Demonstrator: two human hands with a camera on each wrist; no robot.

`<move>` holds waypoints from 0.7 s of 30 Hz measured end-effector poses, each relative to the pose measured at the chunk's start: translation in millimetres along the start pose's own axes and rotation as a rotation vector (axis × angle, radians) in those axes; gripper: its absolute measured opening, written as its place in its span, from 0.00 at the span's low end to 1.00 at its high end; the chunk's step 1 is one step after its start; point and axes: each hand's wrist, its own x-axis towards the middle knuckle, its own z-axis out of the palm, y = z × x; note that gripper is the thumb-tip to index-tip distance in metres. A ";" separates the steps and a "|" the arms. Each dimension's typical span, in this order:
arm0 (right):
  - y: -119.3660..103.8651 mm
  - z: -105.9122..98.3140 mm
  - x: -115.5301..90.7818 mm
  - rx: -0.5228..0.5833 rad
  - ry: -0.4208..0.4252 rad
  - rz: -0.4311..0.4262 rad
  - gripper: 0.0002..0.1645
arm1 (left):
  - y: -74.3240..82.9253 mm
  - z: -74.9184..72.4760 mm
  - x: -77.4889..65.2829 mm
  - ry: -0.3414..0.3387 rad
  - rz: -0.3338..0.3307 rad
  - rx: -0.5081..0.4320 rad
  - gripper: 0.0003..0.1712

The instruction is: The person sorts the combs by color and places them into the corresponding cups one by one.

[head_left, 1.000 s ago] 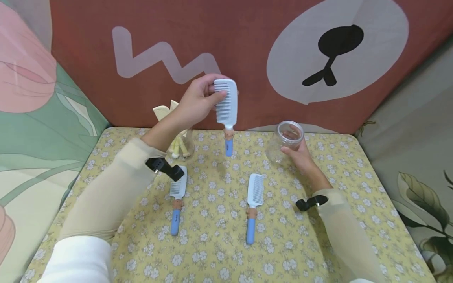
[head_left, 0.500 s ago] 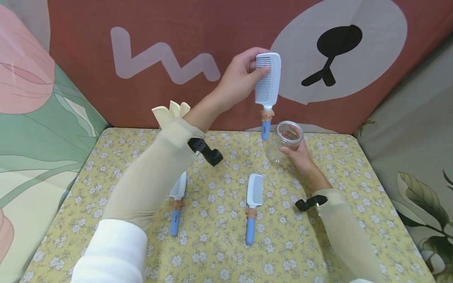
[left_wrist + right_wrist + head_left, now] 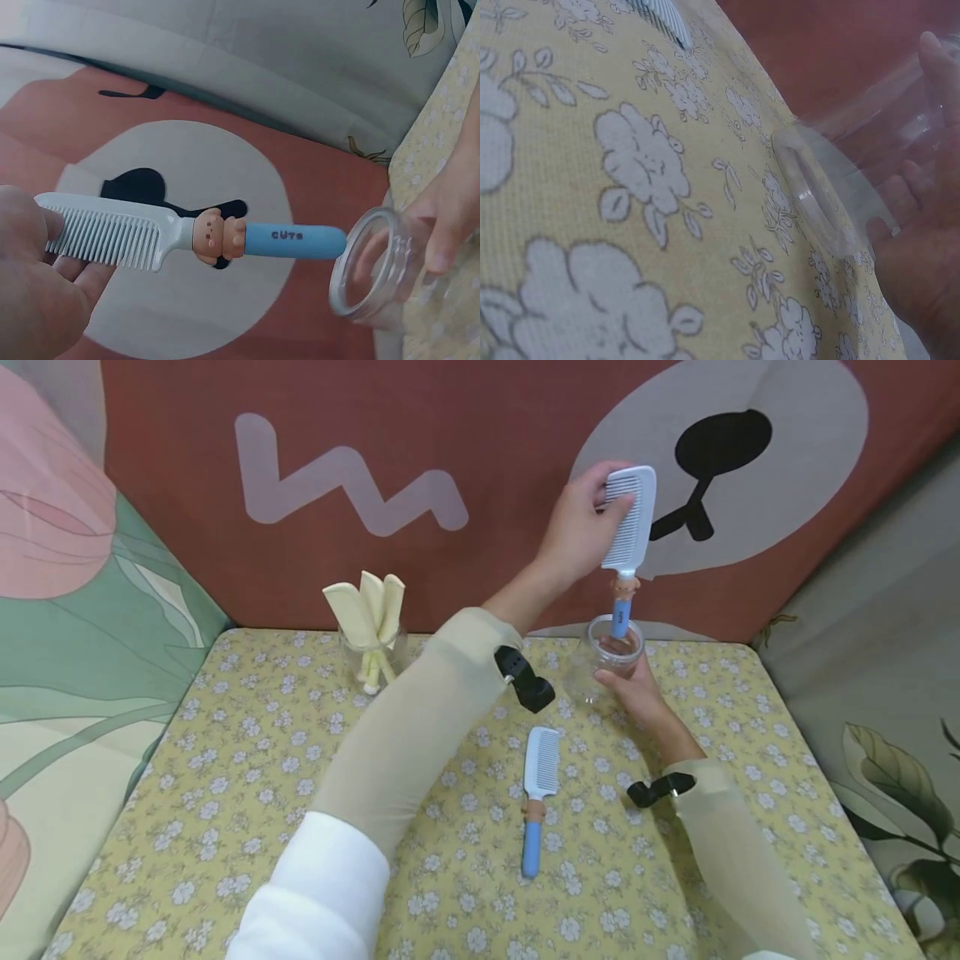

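My left hand (image 3: 581, 531) pinches a pale blue comb (image 3: 637, 531) by its toothed head, with the blue handle hanging down. In the left wrist view the handle's end (image 3: 330, 241) is at the mouth of a clear jar (image 3: 339, 300); whether it has passed the rim I cannot tell. My right hand (image 3: 637, 693) grips this jar around its side; it stands upright on the table in the head view. Another comb of the same kind (image 3: 534, 802) lies on the cloth nearer to me. In the right wrist view, the jar's base (image 3: 810, 191) is by the cloth.
A second clear jar (image 3: 348, 652) at the back left holds several cream spatula-like pieces (image 3: 360, 614). The yellow flowered tablecloth (image 3: 225, 793) ends at a red-brown printed backdrop (image 3: 300, 560). My left arm crosses over the table's middle.
My left hand has carried the comb rightward and upward, then over the jar's mouth. My left arm now covers the comb that lay at left. The right hand and jar have stayed put.
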 end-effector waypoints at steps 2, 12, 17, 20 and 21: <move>-0.6 0.8 -0.1 -0.030 0.014 0.007 0.46 | -4.7 6.1 0.7 -0.011 -0.018 0.021 0.19; -5.2 3.1 -0.4 -0.084 -0.005 0.025 0.48 | -43.2 27.3 -8.2 -0.039 -0.074 -0.007 0.19; -5.1 4.2 -0.4 -0.058 -0.024 0.019 0.47 | -66.5 35.0 -11.5 -0.034 -0.114 0.011 0.19; -4.2 3.6 -0.1 -0.057 -0.013 0.020 0.47 | -78.0 39.9 -12.4 -0.009 -0.120 0.009 0.18; -3.9 3.3 0.0 -0.058 -0.007 0.023 0.47 | -81.6 41.7 -12.6 0.000 -0.115 0.003 0.18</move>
